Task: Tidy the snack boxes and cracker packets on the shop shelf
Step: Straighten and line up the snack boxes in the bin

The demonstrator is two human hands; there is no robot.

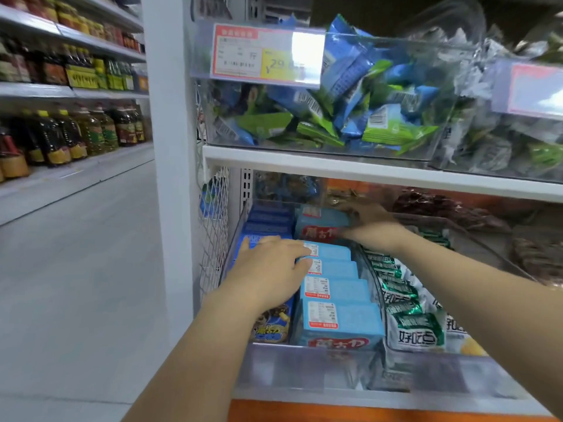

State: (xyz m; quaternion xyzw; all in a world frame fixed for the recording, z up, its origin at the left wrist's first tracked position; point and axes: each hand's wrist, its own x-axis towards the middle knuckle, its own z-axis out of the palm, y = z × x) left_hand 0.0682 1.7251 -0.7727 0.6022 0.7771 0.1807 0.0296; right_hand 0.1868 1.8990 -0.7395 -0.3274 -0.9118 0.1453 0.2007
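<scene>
Snack boxes (pixel 335 287) seemingly under left hand (pixel 274 269)

A single head-worn camera looks forward and down, close to the lower shelf (pixel 380 173), with an aisle (pixel 76 269) at left.

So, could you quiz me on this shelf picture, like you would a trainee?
1. True or false: the right hand holds the rear box, farther back than the left hand.
2. What lies right of the light-blue boxes? A) green-and-white packets B) oil bottles C) cans
3. Fill in: the clear bin above holds blue and ____ bags.
Key: 1 true; 2 A; 3 green.
</scene>
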